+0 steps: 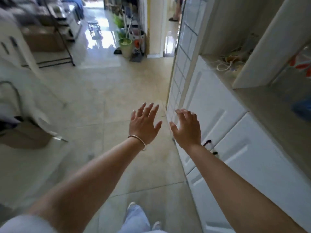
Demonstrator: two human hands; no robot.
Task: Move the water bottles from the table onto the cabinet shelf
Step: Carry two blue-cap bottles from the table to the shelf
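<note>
Floor: glossy beige tiles
Right: white panelled cabinet doors
Far end: sunlit doorway, potted plant

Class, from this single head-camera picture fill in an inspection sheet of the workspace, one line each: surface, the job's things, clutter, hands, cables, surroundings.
Surface: the cabinet shelf runs along the right above white doors; the picture is blurred.
Job's things: no water bottle can be made out; the table is not clearly in view.
Clutter: a blurred blue thing lies on the shelf; it cannot be identified.
Hands: left hand and right hand are both spread open over the floor and hold nothing.
Cables: a pale tangle of cord lies in the cabinet's open niche.
Surroundings: beige tiled floor; a green pot stands by the far doorway.
</note>
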